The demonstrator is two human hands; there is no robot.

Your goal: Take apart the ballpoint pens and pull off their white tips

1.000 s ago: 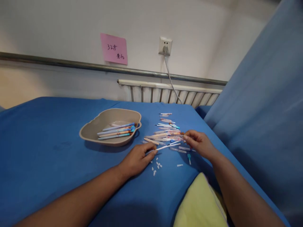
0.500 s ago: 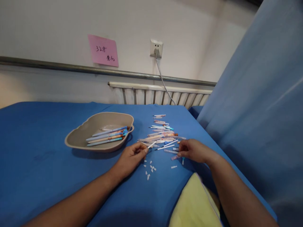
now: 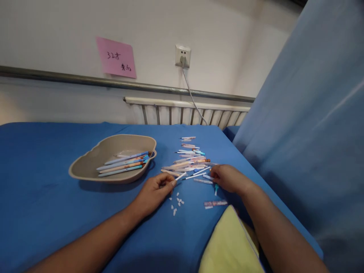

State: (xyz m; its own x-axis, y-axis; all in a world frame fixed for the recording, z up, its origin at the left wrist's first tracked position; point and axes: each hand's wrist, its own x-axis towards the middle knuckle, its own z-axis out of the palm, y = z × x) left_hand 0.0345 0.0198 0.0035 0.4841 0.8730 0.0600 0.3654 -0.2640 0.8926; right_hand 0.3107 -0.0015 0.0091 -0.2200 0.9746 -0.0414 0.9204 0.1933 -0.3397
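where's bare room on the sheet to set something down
Blue sheet is bare left of the tray, and between left forearm and yellow cloth, nearer than the white bits. It's crowded with pen parts right of the tray.

From my remote seat I see a pink paper note (image 3: 116, 57) with dark handwriting on the pale wall (image 3: 150, 22). A thin grey cord (image 3: 190, 93) hangs from a square white socket (image 3: 187, 53), passing a long round metal rail (image 3: 85, 79) and a white slatted panel (image 3: 170, 102). I have a blue fabric curtain (image 3: 307, 125) at right, a yellow cloth (image 3: 230, 242) lower down.
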